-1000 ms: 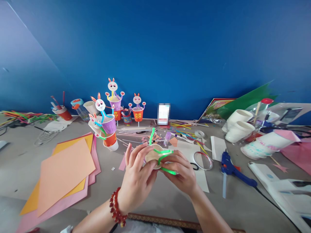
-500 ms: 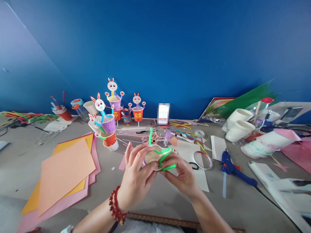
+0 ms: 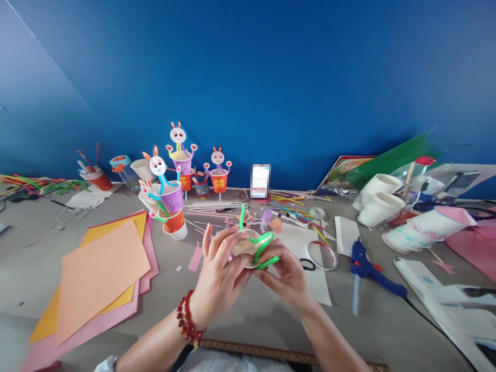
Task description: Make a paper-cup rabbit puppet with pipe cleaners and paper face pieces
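Between my hands, above the near part of the table, is a paper cup [image 3: 243, 246] with its open mouth tilted toward me. Bent green straws [image 3: 264, 240] stick up and out from its rim. My left hand [image 3: 219, 268] is closed on the cup's left side, thumb at the near rim and fingers across the far side. My right hand [image 3: 284, 274] grips the cup's right side by the green straws, thumb and fingers pinched near the rim. Fingers hide most of the cup's outer wall.
Rabbit-faced cups [image 3: 170, 199] stand left of centre. Coloured paper sheets [image 3: 103, 279] lie at left. A blue glue gun [image 3: 362, 263], a tape roll [image 3: 322, 256] and white cups [image 3: 383, 209] are on the right. Straws and a phone [image 3: 261, 182] are at the back.
My hands and the cup keep almost the same pose and grip. The view has shifted slightly, so the surrounding things appear a little further left.
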`<state>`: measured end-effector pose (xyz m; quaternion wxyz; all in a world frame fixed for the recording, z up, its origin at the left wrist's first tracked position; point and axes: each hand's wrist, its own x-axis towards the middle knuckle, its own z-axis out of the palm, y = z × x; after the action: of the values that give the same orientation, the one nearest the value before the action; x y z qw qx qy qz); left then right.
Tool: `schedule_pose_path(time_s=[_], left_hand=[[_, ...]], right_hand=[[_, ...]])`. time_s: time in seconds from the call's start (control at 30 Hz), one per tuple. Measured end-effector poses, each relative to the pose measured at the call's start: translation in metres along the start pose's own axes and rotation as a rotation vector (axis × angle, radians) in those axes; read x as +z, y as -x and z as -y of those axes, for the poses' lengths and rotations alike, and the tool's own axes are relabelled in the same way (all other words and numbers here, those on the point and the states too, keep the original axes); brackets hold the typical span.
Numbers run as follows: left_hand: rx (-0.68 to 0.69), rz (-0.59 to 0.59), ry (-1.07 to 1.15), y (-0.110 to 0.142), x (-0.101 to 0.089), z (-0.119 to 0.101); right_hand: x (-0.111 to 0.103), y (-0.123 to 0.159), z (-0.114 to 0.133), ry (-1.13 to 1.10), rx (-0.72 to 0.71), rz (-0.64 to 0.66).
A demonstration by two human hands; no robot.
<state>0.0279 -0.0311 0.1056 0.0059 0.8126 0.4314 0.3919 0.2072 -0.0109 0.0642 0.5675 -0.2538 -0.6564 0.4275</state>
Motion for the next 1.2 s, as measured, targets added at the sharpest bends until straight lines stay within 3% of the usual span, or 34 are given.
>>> schedule_pose_path(time_s=[0.17, 0.5, 0.9, 1.2], left_hand=[[0.017, 0.044, -0.026, -0.002, 0.0, 0.005], [-0.023, 0.016, -0.011, -0.003, 0.013, 0.013], [-0.055, -0.006, 0.049, -0.001, 0.016, 0.015], [-0.074, 0.004, 0.028, 0.0, 0.016, 0.014]], right_hand=[[0.002, 0.0, -0.004, -0.011, 0.027, -0.016], [0.0, 0.001, -0.011, 0.048, 0.076, -0.042], [0.004, 0.009, -0.019, 0.187, 0.025, -0.12], [-0.006, 0.007, -0.02, 0.258, -0.022, -0.04]])
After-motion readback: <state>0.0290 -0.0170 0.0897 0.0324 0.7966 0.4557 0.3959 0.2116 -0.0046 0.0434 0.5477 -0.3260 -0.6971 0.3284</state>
